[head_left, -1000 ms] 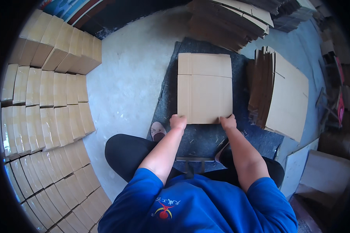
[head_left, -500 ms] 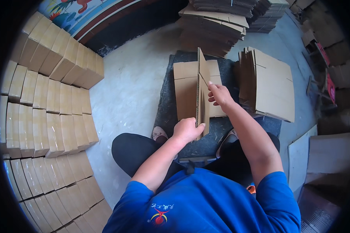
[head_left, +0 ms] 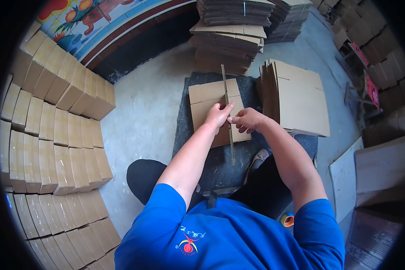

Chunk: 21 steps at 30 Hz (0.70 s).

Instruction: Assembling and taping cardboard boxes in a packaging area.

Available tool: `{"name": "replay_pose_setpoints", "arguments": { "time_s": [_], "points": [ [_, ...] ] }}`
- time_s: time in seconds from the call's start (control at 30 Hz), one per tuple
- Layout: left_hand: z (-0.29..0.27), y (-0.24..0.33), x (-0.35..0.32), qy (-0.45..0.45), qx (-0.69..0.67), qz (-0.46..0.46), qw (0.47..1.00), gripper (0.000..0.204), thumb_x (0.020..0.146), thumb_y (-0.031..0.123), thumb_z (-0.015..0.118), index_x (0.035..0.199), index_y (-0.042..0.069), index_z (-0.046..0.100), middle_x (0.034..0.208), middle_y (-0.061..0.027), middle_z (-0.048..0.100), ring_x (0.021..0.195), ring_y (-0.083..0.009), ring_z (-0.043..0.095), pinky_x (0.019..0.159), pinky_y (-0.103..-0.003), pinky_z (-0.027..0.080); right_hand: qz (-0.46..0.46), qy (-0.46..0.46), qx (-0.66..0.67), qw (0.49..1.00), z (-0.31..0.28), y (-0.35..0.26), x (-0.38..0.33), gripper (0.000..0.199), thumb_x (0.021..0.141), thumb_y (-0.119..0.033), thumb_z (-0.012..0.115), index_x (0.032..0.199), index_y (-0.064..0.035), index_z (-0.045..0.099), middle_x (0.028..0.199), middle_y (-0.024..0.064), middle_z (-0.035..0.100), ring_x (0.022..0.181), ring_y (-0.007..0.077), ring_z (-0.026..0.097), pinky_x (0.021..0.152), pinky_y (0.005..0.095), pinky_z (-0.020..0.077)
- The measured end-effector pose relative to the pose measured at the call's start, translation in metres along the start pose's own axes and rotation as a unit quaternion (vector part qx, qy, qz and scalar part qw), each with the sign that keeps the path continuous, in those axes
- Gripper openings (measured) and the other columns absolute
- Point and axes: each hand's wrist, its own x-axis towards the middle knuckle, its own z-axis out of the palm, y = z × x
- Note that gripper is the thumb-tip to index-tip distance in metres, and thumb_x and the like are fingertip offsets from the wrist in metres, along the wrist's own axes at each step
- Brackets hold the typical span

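A flattened cardboard box stands on edge between my hands, seen almost edge-on as a thin upright strip. My left hand is closed on it from the left, its thumb across the top edge. From the right, my right hand pinches the same edge, thumb close to the left hand and the other fingers curled. Under it another flat cardboard box lies on the dark mat, partly hidden by my hands and the upright one.
A pile of flattened boxes leans at the right of the mat, with taller stacks beyond. Rows of taped cartons line the left side. A tape roll lies by my right hip; a pink-topped folding stool stands far right.
My left hand has moved up and forward along the upright cardboard, and my right hand has come down and inward to its edge. The cardboard has turned to show almost only its edge.
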Motion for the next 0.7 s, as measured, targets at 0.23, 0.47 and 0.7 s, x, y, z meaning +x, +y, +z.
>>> {"name": "replay_pose_setpoints", "arguments": {
  "time_s": [0.23, 0.47, 0.7],
  "points": [
    [0.011, 0.004, 0.007, -0.078, -0.020, -0.074, 0.994, 0.091, 0.069, 0.076, 0.069, 0.129, 0.010, 0.050, 0.115, -0.0079, 0.058, 0.102, -0.0228, 0.053, 0.089, -0.044, 0.041, -0.024, 0.072, 0.080, 0.994, -0.023, 0.005, -0.011, 0.036, 0.080, -0.024, 0.071, 0.106, -0.0007, 0.062, 0.090, 0.0133, 0.067, 0.072, 0.0223, 0.067, 0.060, 0.0356, 0.0524],
    [-0.007, 0.005, 0.012, 0.077, 0.302, 0.145, 0.939, 0.045, 0.077, 0.010, 0.053, 0.119, -0.007, 0.051, 0.122, -0.0303, 0.056, 0.115, -0.0438, 0.054, 0.101, -0.045, 0.044, -0.102, 0.261, -0.309, 0.909, 0.035, -0.009, -0.019, 0.068, 0.087, -0.022, 0.050, 0.146, 0.0054, 0.027, 0.094, 0.0222, 0.070, 0.086, 0.0369, 0.069, 0.080, 0.0461, 0.0538],
    [-0.061, -0.001, -0.037, 0.030, 0.381, 0.159, 0.910, 0.057, 0.082, 0.012, 0.047, 0.136, -0.004, 0.041, 0.128, -0.0299, 0.052, 0.121, -0.0428, 0.050, 0.104, -0.043, 0.040, -0.114, 0.367, -0.241, 0.891, -0.012, -0.019, 0.006, 0.058, 0.088, -0.018, 0.050, 0.137, 0.0082, 0.034, 0.092, 0.0243, 0.069, 0.085, 0.0394, 0.068, 0.077, 0.0471, 0.0540]
  ]
}}
